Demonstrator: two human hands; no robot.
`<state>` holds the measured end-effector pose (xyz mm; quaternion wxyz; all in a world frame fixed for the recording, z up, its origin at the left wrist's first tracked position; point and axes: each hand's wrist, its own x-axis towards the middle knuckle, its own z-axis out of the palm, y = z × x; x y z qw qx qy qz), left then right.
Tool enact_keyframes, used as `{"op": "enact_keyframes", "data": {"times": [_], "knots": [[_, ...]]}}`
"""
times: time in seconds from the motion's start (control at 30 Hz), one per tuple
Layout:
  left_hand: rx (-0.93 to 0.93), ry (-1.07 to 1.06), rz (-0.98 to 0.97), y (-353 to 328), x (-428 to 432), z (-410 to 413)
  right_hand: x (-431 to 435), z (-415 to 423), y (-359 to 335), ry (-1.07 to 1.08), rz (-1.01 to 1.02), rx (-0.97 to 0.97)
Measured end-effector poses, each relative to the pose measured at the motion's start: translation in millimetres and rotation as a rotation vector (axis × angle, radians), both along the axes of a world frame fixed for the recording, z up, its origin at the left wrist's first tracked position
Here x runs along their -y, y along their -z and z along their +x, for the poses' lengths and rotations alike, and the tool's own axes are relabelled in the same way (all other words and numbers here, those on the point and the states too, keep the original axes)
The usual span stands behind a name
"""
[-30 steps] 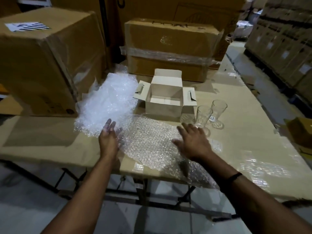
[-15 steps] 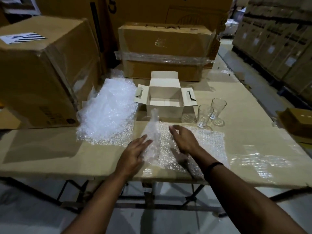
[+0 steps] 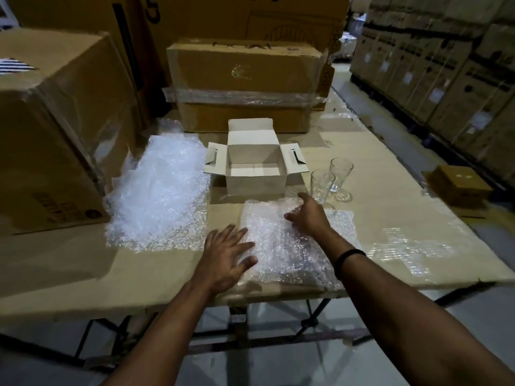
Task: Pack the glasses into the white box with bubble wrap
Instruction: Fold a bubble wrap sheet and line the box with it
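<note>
Your left hand (image 3: 225, 257) presses the near left edge of a bubble wrap sheet (image 3: 281, 252), fingers (image 3: 237, 236) spread flat and gripping nothing. Your right hand (image 3: 309, 215) rests on the sheet's far side, fingers loosely straight, likewise holding nothing. Two clear glasses (image 3: 322, 183) stand upright just beyond that hand, beside the white box (image 3: 256, 181), whose flaps are folded open. A crumpled bubble wrap pile (image 3: 161, 196) lies left of the box. Everything sits on a cardboard-covered counter (image 3: 404, 213) in a dim storeroom, with taped cartons (image 3: 245, 79) behind.
</note>
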<state>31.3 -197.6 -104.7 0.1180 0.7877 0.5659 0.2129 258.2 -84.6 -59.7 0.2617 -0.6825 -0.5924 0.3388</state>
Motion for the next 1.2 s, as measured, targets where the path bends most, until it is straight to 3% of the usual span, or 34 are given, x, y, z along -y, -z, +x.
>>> {"op": "enact_keyframes", "data": {"times": [0.17,0.3,0.43,0.53,0.6,0.67,0.77,0.83,0.9,1.03,1.2], "knots": [[-0.092,-0.049,-0.024,2.4,-6.8,3.1,38.0,2.0,7.8,-0.147,0.308,0.546],[-0.075,-0.077,-0.033,-8.6,-16.2,13.7,55.7,5.7,36.1,-0.451,0.159,0.689],[-0.286,0.003,-0.230,-6.8,-25.3,23.4,54.2,14.9,43.6,-0.492,0.072,0.652],[-0.336,0.021,-0.260,-4.9,-31.1,17.6,50.9,22.2,31.7,-0.463,0.031,0.499],[-0.296,0.001,-0.220,-5.8,-33.2,14.6,48.8,35.9,19.4,-0.257,0.099,0.431],[-0.258,-0.002,-0.178,-7.3,-33.0,13.4,46.9,56.0,6.4,0.042,0.142,0.505],[-0.257,0.037,-0.201,-5.1,-32.2,13.1,43.2,94.2,-2.8,0.282,-0.123,0.614],[-0.280,0.057,-0.247,-2.3,-33.4,10.3,44.2,106.4,-3.9,0.293,-0.262,0.584],[-0.261,0.053,-0.250,-0.8,-34.4,6.6,44.5,106.8,-2.6,0.242,-0.270,0.550],[-0.180,0.031,-0.146,-1.8,-31.6,1.6,41.2,94.9,-10.1,0.173,-0.203,0.430],[-0.198,0.074,-0.261,-3.6,-27.2,-6.1,48.2,66.0,-53.8,0.094,-0.006,0.170]]}}
